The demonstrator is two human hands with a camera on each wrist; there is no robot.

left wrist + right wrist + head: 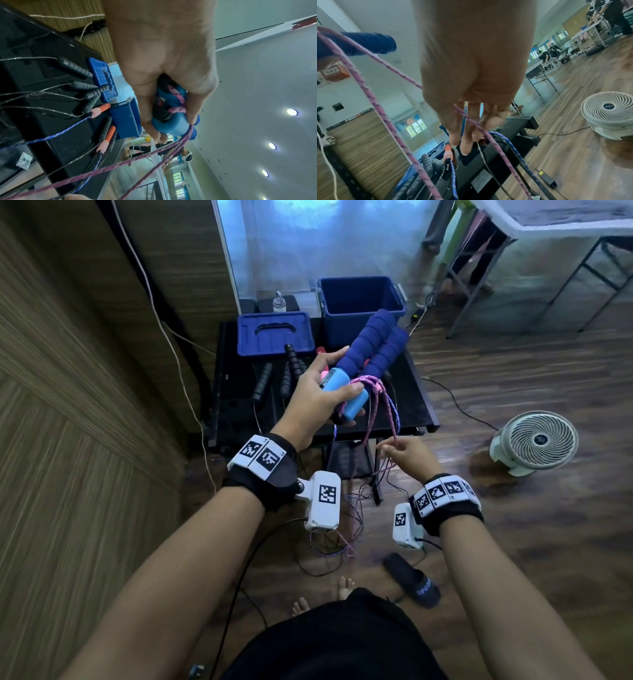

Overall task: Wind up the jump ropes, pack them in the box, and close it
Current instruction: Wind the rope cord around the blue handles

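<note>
My left hand (329, 386) grips a jump rope's two dark-blue foam handles (375, 344) together by their light-blue ends (171, 126), held up over the black table (411, 402). The pink-purple rope (382, 412) hangs from the handles in loops down to the floor. Below and to the right, my right hand (394, 445) pinches a strand of this rope (469, 119) between thumb and fingers. The open blue box (359, 302) stands at the table's far end, its lid (275, 333) lying flat to its left.
Several black-handled ropes (291, 368) and an orange-handled rope (101, 109) with a blue cord lie on the table. A white floor fan (536, 440) stands to the right, a slipper (411, 580) and cables lie by my feet. A wooden wall runs along the left.
</note>
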